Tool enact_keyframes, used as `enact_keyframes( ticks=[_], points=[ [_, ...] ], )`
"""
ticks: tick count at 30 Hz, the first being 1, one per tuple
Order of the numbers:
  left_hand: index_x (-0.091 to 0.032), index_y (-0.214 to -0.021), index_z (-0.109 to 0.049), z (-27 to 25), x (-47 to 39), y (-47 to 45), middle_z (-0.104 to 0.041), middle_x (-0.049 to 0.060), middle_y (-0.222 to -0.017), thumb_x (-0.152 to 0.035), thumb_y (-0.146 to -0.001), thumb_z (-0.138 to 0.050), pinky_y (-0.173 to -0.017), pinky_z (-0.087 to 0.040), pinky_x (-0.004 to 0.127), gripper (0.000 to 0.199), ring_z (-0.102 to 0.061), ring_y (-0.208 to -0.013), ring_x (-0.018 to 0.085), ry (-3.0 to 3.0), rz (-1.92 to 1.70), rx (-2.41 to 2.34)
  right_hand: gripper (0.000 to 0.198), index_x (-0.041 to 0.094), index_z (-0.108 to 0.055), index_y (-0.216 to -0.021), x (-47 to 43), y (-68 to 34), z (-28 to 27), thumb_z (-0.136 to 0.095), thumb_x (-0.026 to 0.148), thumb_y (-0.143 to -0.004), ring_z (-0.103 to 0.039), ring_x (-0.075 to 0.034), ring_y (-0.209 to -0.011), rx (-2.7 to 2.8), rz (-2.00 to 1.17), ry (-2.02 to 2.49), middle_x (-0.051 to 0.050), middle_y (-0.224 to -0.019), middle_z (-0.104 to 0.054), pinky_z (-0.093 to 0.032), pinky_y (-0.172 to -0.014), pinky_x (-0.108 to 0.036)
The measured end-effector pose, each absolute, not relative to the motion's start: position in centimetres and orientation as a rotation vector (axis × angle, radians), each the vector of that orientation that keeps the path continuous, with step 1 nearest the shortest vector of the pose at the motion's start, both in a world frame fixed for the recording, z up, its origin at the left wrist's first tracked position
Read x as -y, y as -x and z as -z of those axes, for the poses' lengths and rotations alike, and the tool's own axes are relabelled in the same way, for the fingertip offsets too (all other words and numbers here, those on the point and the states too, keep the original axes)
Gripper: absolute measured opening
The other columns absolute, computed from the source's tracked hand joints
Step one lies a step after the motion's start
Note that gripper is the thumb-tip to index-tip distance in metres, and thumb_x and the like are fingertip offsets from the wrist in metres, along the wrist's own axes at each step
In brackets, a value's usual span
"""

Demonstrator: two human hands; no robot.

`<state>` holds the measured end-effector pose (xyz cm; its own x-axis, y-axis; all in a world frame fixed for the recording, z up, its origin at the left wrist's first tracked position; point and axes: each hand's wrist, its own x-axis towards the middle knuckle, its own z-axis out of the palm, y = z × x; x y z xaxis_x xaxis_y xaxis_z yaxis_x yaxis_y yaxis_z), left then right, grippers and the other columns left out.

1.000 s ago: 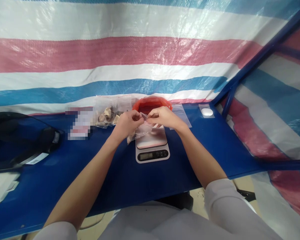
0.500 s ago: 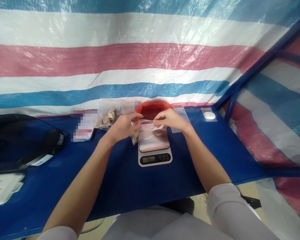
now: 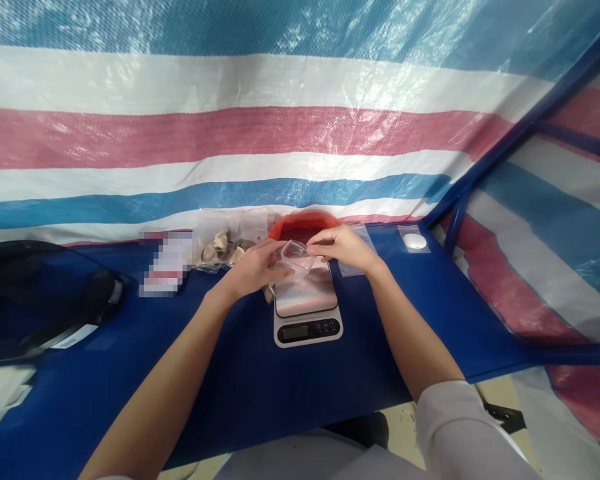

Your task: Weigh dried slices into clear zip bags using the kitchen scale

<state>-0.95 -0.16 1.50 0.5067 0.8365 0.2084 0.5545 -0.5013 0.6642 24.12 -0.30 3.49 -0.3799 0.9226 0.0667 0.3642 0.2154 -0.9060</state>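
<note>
Between my two hands, above the metal plate of a white kitchen scale (image 3: 307,300), is a small clear plastic bag (image 3: 298,259) with its mouth spread apart. My left hand (image 3: 258,268) grips the bag's left side between thumb and fingers. Its right edge is pinched in the fingertips of my right hand (image 3: 339,245). Just behind the hands stands an orange-red bag or bowl-like container (image 3: 300,225), its rim showing and its inside mostly hidden. A clear bag of dried brownish pieces (image 3: 221,248) lies left of my left hand.
Flat clear bags (image 3: 355,257) lie right of the scale. A white oval object (image 3: 415,241) rests farther right. At left are a blurred-out card or phone (image 3: 167,263), a black strapped item (image 3: 75,300) and a white power strip (image 3: 3,393). Striped sheeting (image 3: 230,133) hangs behind the blue table (image 3: 260,393).
The clear bag's mouth has been pulled apart into an open loop; before, it was flat between my fingers. The camera view has tipped slightly upward.
</note>
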Motion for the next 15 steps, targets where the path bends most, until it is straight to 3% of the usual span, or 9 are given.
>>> enact_keyframes(
  ticks=[7, 10, 15],
  points=[
    [-0.020, -0.122, -0.068, -1.2, 0.4, 0.2, -0.069, 0.007, -0.107, -0.049, -0.079, -0.072, -0.085, -0.051, 0.034, 0.052, -0.063, -0.088, 0.021, -2.225, -0.800, -1.132, 0.018, 0.022, -0.081, -0.095, 1.4, -22.5, -5.5, -0.071, 0.034, -0.086, -0.071, -0.018, -0.083, 1.985, -0.810, 1.138, -0.002, -0.092, -0.079, -0.051, -0.076, -0.027],
    [-0.020, -0.121, -0.068, -0.8, 0.3, 0.0, -0.069, 0.009, -0.113, -0.048, -0.078, -0.073, -0.089, -0.051, 0.034, 0.051, -0.064, -0.095, 0.023, -2.227, -0.828, -1.111, 0.020, 0.021, -0.082, -0.092, 1.5, -21.1, -5.7, -0.070, 0.037, -0.088, -0.066, -0.016, -0.073, 2.140, -0.733, 1.195, -0.003, -0.084, -0.078, -0.046, -0.069, -0.027],
    [-0.019, -0.121, -0.068, -0.3, 0.1, -0.1, -0.070, 0.008, -0.108, -0.043, -0.080, -0.070, -0.086, -0.052, 0.035, 0.047, -0.064, -0.088, 0.021, -2.244, -0.836, -1.127, 0.018, 0.022, -0.082, -0.082, 1.1, -19.6, -5.6, -0.070, 0.034, -0.087, -0.060, -0.015, -0.069, 2.253, -0.711, 1.357, -0.001, -0.076, -0.076, -0.039, -0.062, -0.028]
  ],
)
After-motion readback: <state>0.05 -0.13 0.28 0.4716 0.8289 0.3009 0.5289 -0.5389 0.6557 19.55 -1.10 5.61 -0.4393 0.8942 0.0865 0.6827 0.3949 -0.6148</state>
